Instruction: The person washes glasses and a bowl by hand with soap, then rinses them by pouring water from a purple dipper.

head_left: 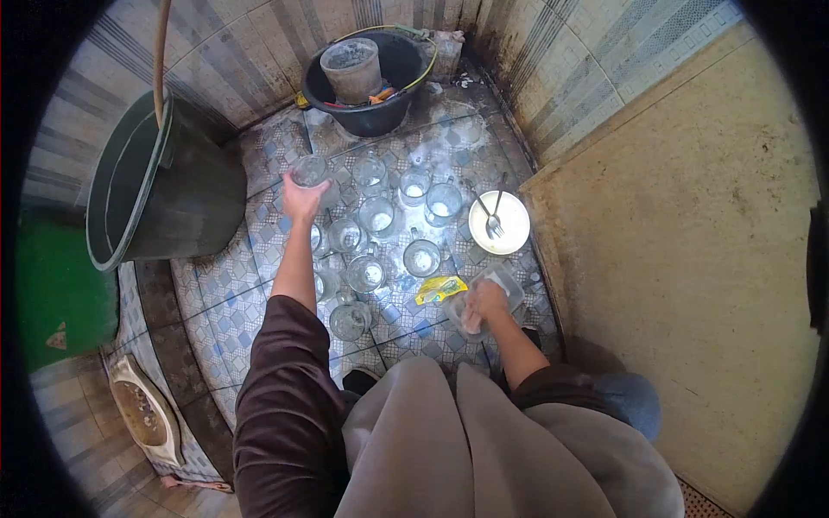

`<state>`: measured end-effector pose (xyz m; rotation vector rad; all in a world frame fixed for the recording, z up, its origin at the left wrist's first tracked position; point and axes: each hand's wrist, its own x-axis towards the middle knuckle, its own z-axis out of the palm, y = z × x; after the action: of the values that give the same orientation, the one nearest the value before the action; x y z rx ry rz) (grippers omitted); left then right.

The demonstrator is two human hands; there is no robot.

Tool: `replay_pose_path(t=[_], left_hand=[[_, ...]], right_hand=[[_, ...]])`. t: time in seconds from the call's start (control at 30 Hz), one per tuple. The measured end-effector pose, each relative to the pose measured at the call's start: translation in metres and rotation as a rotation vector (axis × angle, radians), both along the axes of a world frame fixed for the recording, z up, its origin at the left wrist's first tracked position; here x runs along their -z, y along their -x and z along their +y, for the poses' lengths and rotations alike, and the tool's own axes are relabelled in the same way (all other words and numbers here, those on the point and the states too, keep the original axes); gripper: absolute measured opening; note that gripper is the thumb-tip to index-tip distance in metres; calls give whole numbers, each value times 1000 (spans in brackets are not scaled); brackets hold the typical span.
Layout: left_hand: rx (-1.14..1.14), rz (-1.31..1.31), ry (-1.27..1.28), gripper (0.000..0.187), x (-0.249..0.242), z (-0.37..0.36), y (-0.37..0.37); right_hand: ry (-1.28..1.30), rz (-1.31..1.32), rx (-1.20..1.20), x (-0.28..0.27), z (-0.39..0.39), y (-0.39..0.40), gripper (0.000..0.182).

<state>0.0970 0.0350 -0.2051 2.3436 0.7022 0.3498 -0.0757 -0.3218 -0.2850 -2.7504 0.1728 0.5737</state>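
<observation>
My left hand (301,199) reaches forward, its thumb and fingers around a clear glass mug (309,170) at the back left of the group. Several more glass mugs stand on the tiled floor, among them one in the middle (421,257) and one close to my feet (349,320). Down in a clear plastic tub (516,293) is my right hand (484,308), with its fingers drawn together; what they hold, if anything, is hidden. A yellow packet (440,289) lies just left of the tub. Beyond it sits a white plate (511,235) with a fork (494,226) and other cutlery.
A large dark bucket (203,203) with a hose (161,52) stands at the left. At the back, a black basin (373,118) holds a grey pail (351,73). A board (682,259) closes off the right side. A squat toilet (125,371) lies lower left.
</observation>
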Motion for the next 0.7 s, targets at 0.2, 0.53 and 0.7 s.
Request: replay_pose_path(t=[0.2,0.53,0.7], left_hand=[[31,186,-13,79,2,-5,3],[84,51,69,76,32,3,6],[116,110,70,76,34,9,8]], right_hand=[[-16,349,-87,-39,0,-7,40],[113,437,-248,-21,-4,-3,55],[7,675,-462,1,-25,-49,54]])
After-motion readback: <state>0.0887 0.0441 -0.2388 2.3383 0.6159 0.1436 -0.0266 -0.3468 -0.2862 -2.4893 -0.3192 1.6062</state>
